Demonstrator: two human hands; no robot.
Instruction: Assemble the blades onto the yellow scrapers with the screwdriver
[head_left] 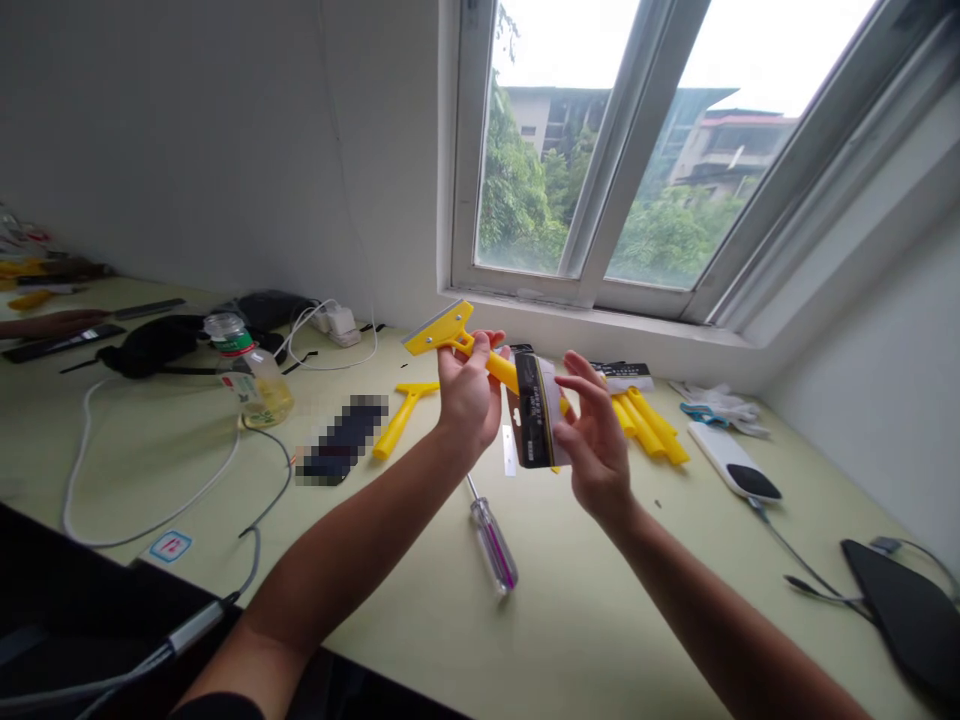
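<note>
My left hand (pixel 471 392) is wrapped round the neck of a yellow scraper (pixel 448 330), its wide blade end raised to the upper left. Around the scraper's handle sits a black and white cardboard sleeve (pixel 535 410). My right hand (pixel 600 440) pinches that sleeve from the right, thumb and fingers on its white side. Below the hands, a screwdriver (pixel 495 548) with a clear and purple handle lies on the table. A second yellow scraper (pixel 403 420) rests left of my left hand. Behind my right hand lie several yellow scrapers (pixel 651 425) with a black card.
On the left stand a bottle (pixel 251 370) of yellowish liquid, a dark blurred-out phone (pixel 341 440) and cables. To the right are white gloves (pixel 724 408), a white power bank (pixel 733 462) and a black device (pixel 900 610). Another person's hand (pixel 56 325) rests at far left.
</note>
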